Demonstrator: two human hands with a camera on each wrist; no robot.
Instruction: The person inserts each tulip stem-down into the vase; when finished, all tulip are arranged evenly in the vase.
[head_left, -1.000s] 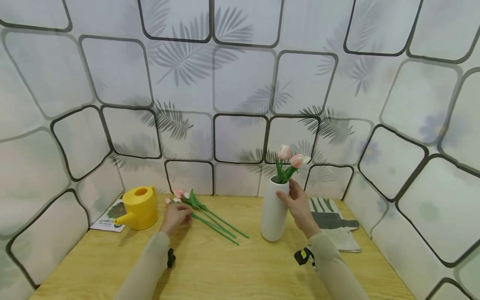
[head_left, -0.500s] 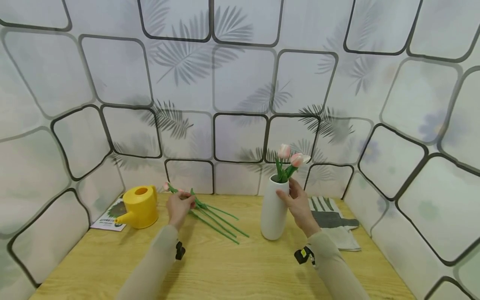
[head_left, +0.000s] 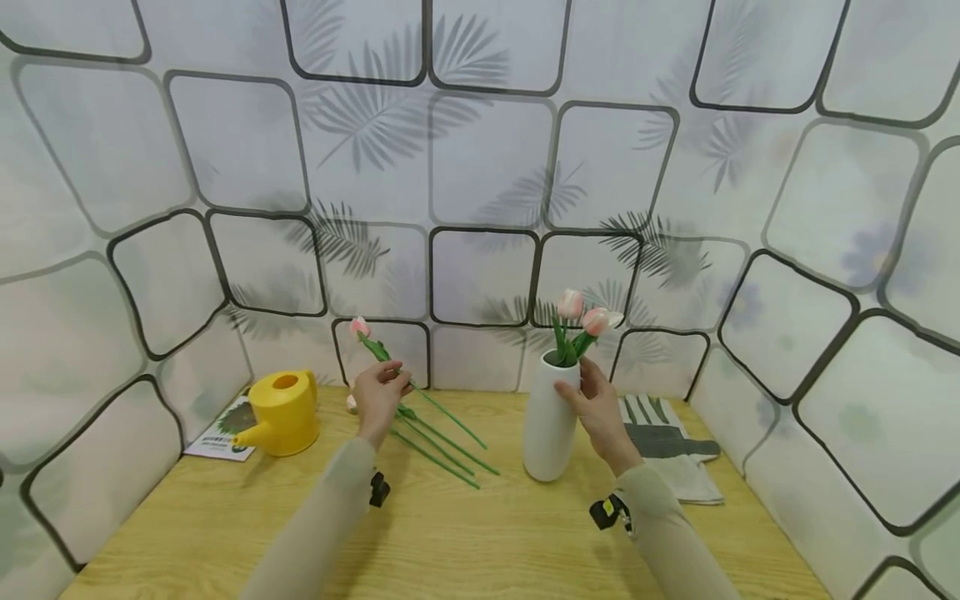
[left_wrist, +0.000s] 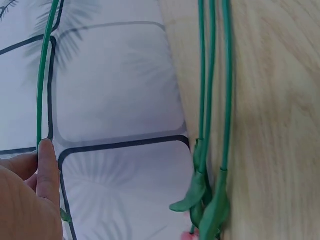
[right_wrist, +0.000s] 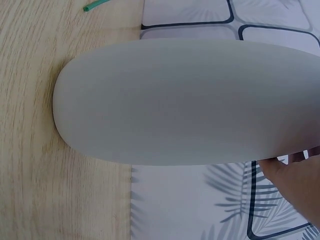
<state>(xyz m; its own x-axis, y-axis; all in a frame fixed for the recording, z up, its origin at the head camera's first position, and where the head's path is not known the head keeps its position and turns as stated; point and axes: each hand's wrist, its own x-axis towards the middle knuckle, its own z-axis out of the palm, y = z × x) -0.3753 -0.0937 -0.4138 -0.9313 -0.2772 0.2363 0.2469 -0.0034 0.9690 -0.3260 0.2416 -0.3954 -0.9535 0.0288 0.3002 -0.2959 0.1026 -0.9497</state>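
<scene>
My left hand [head_left: 381,398] pinches the green stem of a pink tulip [head_left: 360,327], held tilted above the table with its bloom up and to the left. In the left wrist view that stem [left_wrist: 43,85] rises from between thumb and finger. Several more tulips lie below, their green stems [left_wrist: 227,100] side by side, blooms partly hidden behind the hand. My right hand [head_left: 597,410] grips the upper part of a white vase [head_left: 546,433], thumb in front, other fingers behind. Upright on the table, the vase holds pink and white tulips [head_left: 596,322].
A yellow watering can [head_left: 287,421] stands at the left, partly over a printed card [head_left: 219,442]. Grey and white striped gloves [head_left: 667,450] lie right of the vase. Patterned wall panels [head_left: 480,275] enclose the wooden table [head_left: 465,542] at the back and sides.
My left hand has picked one tulip out of the lying bunch and moved up and slightly right with it. The right hand stays on the vase.
</scene>
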